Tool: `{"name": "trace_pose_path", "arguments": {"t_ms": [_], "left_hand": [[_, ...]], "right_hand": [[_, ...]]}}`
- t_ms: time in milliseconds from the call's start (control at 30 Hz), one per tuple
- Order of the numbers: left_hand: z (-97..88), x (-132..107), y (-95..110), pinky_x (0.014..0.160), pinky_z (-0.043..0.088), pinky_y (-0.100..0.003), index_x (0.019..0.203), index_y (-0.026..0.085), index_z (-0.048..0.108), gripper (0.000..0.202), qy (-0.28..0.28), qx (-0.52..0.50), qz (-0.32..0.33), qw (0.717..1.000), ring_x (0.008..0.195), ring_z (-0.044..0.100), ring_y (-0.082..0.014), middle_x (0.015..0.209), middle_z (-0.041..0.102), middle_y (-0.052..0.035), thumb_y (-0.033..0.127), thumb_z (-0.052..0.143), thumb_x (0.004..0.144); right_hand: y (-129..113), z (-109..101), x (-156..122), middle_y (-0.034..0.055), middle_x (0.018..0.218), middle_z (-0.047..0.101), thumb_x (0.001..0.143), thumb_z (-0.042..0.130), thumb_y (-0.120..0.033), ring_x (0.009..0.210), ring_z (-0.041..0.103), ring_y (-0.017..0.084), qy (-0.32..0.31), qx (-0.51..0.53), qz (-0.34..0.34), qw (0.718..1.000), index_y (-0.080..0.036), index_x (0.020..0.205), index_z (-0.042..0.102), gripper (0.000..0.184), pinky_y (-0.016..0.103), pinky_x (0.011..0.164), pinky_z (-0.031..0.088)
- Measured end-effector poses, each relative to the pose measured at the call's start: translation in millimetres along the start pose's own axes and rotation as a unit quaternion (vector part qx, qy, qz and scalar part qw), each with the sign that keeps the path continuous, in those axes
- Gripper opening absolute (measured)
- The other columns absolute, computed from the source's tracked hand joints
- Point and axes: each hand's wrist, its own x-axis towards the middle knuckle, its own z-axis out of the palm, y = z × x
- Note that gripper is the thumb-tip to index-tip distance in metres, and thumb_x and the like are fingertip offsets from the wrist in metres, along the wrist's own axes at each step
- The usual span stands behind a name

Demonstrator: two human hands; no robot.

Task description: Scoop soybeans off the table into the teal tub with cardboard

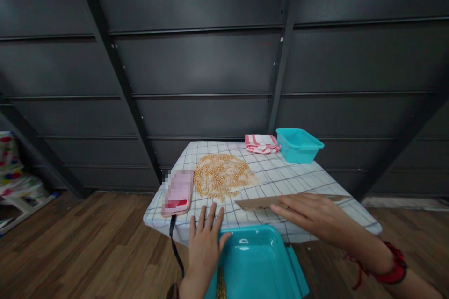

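The tray is closest to me, teal, at the near edge of the table, with a narrow golden strip along its left wall that I can't make out. My left hand lies over its left side, palm down, thumb across the rim corner, the other fingers spread and pointing forward over the cloth.

What matters here is how the beans lie: a loose patch just beyond my left fingertips, straight ahead and apart from them. From my right fingers they are farther off, ahead and to the left, so the left hand is nearer.

My right hand is on the card, fingers pressed together along it; the thumb is hard to pick out, so I can't tell whether I'm pinching. The card's long axis runs left to right, its left end near the patch's near right edge, its right end showing past my knuckles. The phone sits just left of the beans; the towel and box are at the far right.
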Motion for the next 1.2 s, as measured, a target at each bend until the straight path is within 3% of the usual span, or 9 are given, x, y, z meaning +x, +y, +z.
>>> {"name": "trace_pose_path", "arguments": {"t_ms": [367, 767, 967, 1200], "left_hand": [[0.5, 1, 0, 0.092, 0.034, -0.052, 0.130, 0.032, 0.035, 0.051, -0.005, -0.003, -0.002, 1.000, 0.120, 0.041, -0.0311, 0.133, 0.047, -0.0043, 0.051, 0.042, 0.083], [0.4, -1, 1, 0.093, 0.032, -0.055, 0.131, 0.031, 0.031, 0.052, -0.019, -0.019, -0.005, 1.000, 0.121, 0.040, -0.0323, 0.134, 0.044, -0.0056, 0.051, 0.037, 0.084], [2.2, -1, 2, 0.095, 0.030, -0.054, 0.132, 0.033, 0.028, 0.053, -0.011, -0.026, -0.009, 1.000, 0.121, 0.040, -0.0318, 0.135, 0.043, -0.0046, 0.053, 0.036, 0.084], [0.7, -2, 1, 0.093, 0.032, -0.056, 0.131, 0.031, 0.032, 0.052, -0.020, -0.018, -0.011, 1.000, 0.120, 0.040, -0.0325, 0.134, 0.044, -0.0048, 0.053, 0.035, 0.084]], "right_hand": [[3, 0, -5, 0.0045, 0.093, 0.065, 0.081, 0.031, 0.000, 0.074, 0.060, 0.013, -0.015, 0.014, 0.006, 1.000, -0.017, 0.113, 0.049, 0.041, 0.026, 0.059, 0.048], [29, 5, 23, 0.0056, 0.096, 0.063, 0.086, 0.035, 0.000, 0.078, 0.059, 0.013, -0.021, 0.057, -0.080, 0.995, -0.015, 0.121, 0.044, 0.040, 0.027, 0.063, 0.048], [43, 14, 22, 0.0044, 0.095, 0.063, 0.087, 0.034, -0.003, 0.079, 0.059, 0.013, -0.019, 0.068, -0.122, 0.990, -0.018, 0.130, 0.033, 0.045, 0.028, 0.067, 0.049], [43, 7, 18, 0.0052, 0.096, 0.063, 0.087, 0.034, -0.003, 0.081, 0.059, 0.014, -0.013, 0.067, -0.136, 0.988, -0.016, 0.125, 0.038, 0.040, 0.028, 0.065, 0.050]]}}
